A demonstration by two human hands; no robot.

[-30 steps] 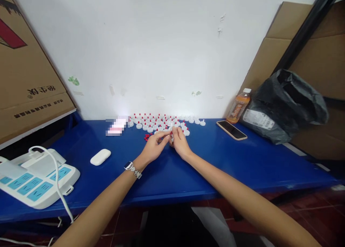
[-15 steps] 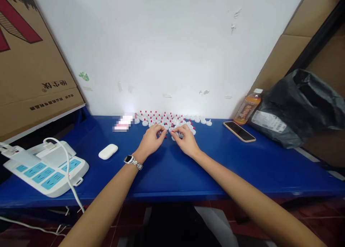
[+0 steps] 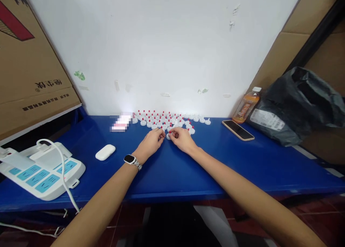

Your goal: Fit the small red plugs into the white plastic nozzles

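Observation:
Both my hands meet close together at the front of a cluster of white nozzle caps (image 3: 149,124), many with small red tips. My right hand (image 3: 183,140) is closed, thumb and fingers pinching a red-tipped white nozzle cap (image 3: 168,136) low over the table. Just left of it, my left hand (image 3: 152,142) has its thumb and index finger pressed together. What lies in that pinch, if anything, is too small to make out. Several white caps without red tips (image 3: 207,121) stand at the right end of the cluster.
A white earbud case (image 3: 105,152) and a power strip (image 3: 45,178) with plugged-in chargers lie to the left on the blue table (image 3: 172,175). To the right are a phone (image 3: 238,130), an orange drink bottle (image 3: 245,106) and a black plastic bag (image 3: 293,106). A wall rises behind.
My hands have shifted slightly at the cluster's front edge, and a white cap base now shows below my right fingertips. The whole view has moved a little.

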